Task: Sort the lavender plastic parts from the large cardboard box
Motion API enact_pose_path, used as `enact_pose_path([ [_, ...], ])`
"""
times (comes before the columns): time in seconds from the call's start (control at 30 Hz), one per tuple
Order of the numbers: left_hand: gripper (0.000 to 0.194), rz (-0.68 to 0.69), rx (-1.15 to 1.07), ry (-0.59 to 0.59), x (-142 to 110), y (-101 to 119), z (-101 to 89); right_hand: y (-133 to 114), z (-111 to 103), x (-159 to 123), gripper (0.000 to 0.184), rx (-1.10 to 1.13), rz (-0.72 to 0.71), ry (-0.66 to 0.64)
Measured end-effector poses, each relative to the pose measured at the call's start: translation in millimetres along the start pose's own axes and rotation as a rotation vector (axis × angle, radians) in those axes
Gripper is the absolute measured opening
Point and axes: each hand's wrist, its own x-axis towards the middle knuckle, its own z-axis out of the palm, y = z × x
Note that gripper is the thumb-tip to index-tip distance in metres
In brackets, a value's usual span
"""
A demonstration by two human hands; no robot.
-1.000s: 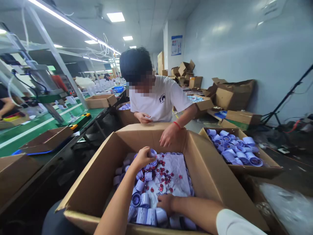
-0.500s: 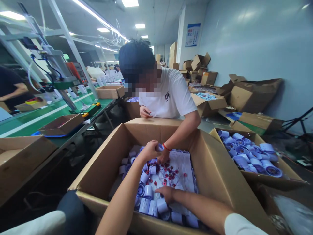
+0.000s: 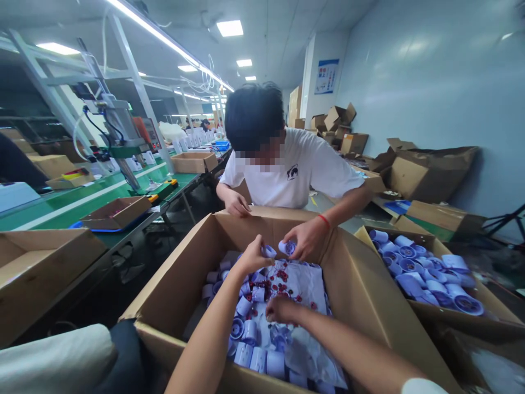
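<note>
My left hand [image 3: 253,256] is over the far part of a big cardboard box [image 3: 353,273], closed around a lavender plastic cup-shaped part [image 3: 269,251]. Lower and to the right, my right hand [image 3: 280,309] has its fingers curled down at the small red parts with thin wires [image 3: 280,276]; whatever it grips is hidden. Those red parts lie scattered on a white sheet [image 3: 305,279]. More lavender cup-shaped parts [image 3: 250,331] fill the box beneath and left of the sheet. Opposite me, a co-worker's hand [image 3: 308,236] holds another lavender cup [image 3: 287,248].
The co-worker [image 3: 283,175] leans over the far side, one hand [image 3: 237,203] at the box rim. To the right is a second box of lavender cups [image 3: 426,268]. A green workbench [image 3: 164,210] with a press [image 3: 118,131] stands left; cardboard boxes [image 3: 426,169] lie along the wall.
The co-worker's hand has risen from the red parts and now holds a lavender cup. My right hand has curled its fingers. My left hand keeps its cup. The view has shifted slightly.
</note>
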Motion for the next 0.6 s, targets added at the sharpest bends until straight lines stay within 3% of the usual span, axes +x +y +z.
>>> enact_pose_path([
  [0.1, 0.043, -0.064, -0.136, 0.07, -0.1, -1.1, -7.4, -23.4, -32.6, 10.4, 0.014, 0.061, -0.107, -0.077],
  [0.17, 0.039, -0.06, -0.131, 0.105, -0.4, -0.9, -12.9, -36.8, -54.3, 12.3, 0.004, 0.118, -0.156, -0.075],
  [0.23, 0.033, -0.05, -0.121, 0.099, -1.6, 0.2, -17.0, -48.6, -74.3, 8.4, 0.011, 0.182, -0.198, -0.053],
  [0.4, 0.028, -0.013, -0.2, -0.123, -7.6, 6.1, -14.6, -76.0, -107.9, -18.0, 0.037, 0.636, -0.35, 0.138],
  [0.5, 0.02, 0.015, -0.2, -0.296, -10.8, 9.3, -6.1, -88.0, -113.8, -31.4, 0.041, 0.826, -0.396, 0.222],
  [0.6, 0.025, 0.094, -0.188, -0.344, -12.4, 11.5, 2.9, -90.9, -112.2, -37.2, 0.042, 0.906, -0.416, 0.269],
])
